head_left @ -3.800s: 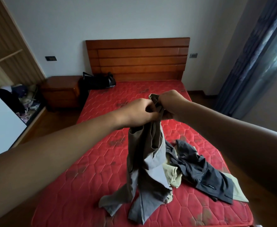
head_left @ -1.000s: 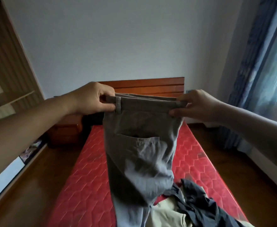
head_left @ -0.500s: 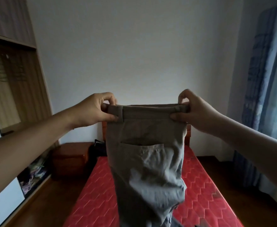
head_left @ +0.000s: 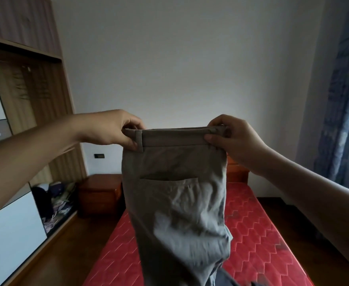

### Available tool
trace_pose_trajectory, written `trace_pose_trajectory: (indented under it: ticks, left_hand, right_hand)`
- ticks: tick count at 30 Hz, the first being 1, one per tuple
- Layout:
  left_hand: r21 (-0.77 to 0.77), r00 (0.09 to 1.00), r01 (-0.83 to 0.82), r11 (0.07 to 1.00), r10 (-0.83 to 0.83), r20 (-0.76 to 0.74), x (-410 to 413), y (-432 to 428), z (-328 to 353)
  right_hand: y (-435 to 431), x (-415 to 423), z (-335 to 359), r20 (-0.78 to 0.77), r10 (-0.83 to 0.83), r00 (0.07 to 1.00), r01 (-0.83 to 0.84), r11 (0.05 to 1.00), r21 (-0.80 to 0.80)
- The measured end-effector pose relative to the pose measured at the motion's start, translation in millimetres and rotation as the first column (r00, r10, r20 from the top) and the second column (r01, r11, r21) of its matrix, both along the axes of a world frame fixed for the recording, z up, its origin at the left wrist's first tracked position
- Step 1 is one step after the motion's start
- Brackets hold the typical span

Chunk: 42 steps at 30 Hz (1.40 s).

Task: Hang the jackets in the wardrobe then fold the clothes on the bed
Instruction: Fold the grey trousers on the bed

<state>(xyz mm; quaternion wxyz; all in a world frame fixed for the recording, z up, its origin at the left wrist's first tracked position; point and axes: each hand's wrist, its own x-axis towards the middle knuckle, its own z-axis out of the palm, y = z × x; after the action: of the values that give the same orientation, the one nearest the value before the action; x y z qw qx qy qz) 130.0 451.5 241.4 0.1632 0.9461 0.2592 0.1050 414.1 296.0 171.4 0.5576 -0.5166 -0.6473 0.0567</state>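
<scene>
Grey trousers (head_left: 175, 203) hang above the bed (head_left: 258, 234), waistband pinched by left hand (head_left: 109, 129) and right hand (head_left: 233, 139), arms outstretched.

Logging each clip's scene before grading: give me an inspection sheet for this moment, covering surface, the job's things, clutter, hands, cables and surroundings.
Surface: red quilted mattress.
Job's things: grey-brown trousers held up by the waistband, hanging above the mattress, a pocket facing the camera; a dark garment shows at the bottom edge.
Clutter: heap of clothes low in the open wardrobe.
Hands: left hand and right hand each pinch one end of the waistband.
Cables: nothing seen.
Surroundings: wardrobe on the left, nightstand between it and the bed, curtain on the right, plain wall behind.
</scene>
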Motion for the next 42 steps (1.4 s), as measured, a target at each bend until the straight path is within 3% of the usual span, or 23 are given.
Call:
trace_pose_trajectory:
  ticks: [3, 7, 12, 15, 18, 21, 26, 27, 29, 31, 33, 38, 40, 42]
  left_hand:
    - [0.030, 0.987, -0.073, 0.997, 0.077, -0.142, -1.5, -19.2, 5.4]
    - [0.078, 0.966, -0.116, 0.990, 0.131, -0.222, 31.9, -64.0, 2.9]
    - [0.185, 0.991, -0.034, 0.982, 0.056, -0.119, 101.5, -97.4, -35.3]
    - [0.097, 0.995, 0.073, 0.993, -0.065, -0.077, 113.0, -104.5, -49.9]
    - [0.010, 0.993, 0.117, 0.993, -0.117, -0.002, 120.5, -113.4, -54.9]
    - [-0.011, 0.993, 0.122, 0.993, -0.122, 0.003, 121.1, -122.5, -50.4]
    - [0.001, 0.997, 0.064, 0.998, -0.064, 0.032, 101.5, -138.1, -39.7]
    - [-0.002, 0.997, 0.060, 0.998, -0.060, 0.052, 95.6, -141.5, -37.6]
    - [-0.003, 0.995, 0.040, 0.999, -0.040, 0.089, 84.4, -148.3, -33.9]
    - [0.000, 0.994, 0.009, 1.000, -0.009, 0.112, 74.6, -153.3, -31.1]
    - [-0.001, 0.992, -0.025, 1.000, 0.025, 0.126, 67.3, -159.1, -29.7]
    - [-0.032, 0.985, -0.102, 0.994, 0.106, 0.138, 45.8, -169.5, -32.7]
    - [-0.031, 0.981, -0.139, 0.990, 0.142, 0.132, 32.9, -172.4, -35.3]
    - [-0.045, 0.976, -0.159, 0.986, 0.164, 0.141, 18.6, -174.0, -39.3]
  right_hand:
    - [-1.2, -5.7, -5.1, -0.011, 0.006, 1.000, -0.006, 1.000, -0.006]
    - [-5.2, -13.9, -11.1, 0.014, 0.045, 0.999, -0.045, 0.999, -0.007]
    - [-22.6, -11.3, -24.5, -0.126, 0.175, 0.976, -0.181, 0.983, -0.037]
    - [-40.0, 5.7, -35.7, -0.208, 0.240, 0.948, -0.257, 0.965, -0.058]
    - [-58.2, 27.0, -67.2, -0.292, 0.342, 0.893, -0.417, 0.874, -0.251]
    - [-70.0, 47.7, -112.7, -0.072, 0.274, 0.959, -0.270, 0.807, -0.526]
    - [-78.2, 77.8, -184.3, 0.101, 0.118, 0.988, -0.040, 0.822, -0.568]
    - [-80.2, 81.6, -200.1, 0.071, 0.075, 0.995, -0.021, 0.822, -0.569]
    - [-84.7, 82.7, -230.2, -0.158, -0.043, 0.987, -0.064, 0.786, -0.615]
    - [-86.1, 73.3, -251.2, -0.484, -0.114, 0.868, -0.285, 0.684, -0.672]
    - [-81.9, 57.9, -262.9, -0.714, -0.103, 0.693, -0.515, 0.622, -0.590]
    - [-60.4, 23.9, -251.4, -0.888, 0.024, 0.460, -0.662, 0.676, -0.324]
    - [-52.8, 19.1, -249.5, -0.934, 0.076, 0.349, -0.784, 0.570, -0.247]
    - [-52.2, 11.3, -251.6, -0.958, 0.102, 0.269, -0.913, 0.344, -0.220]
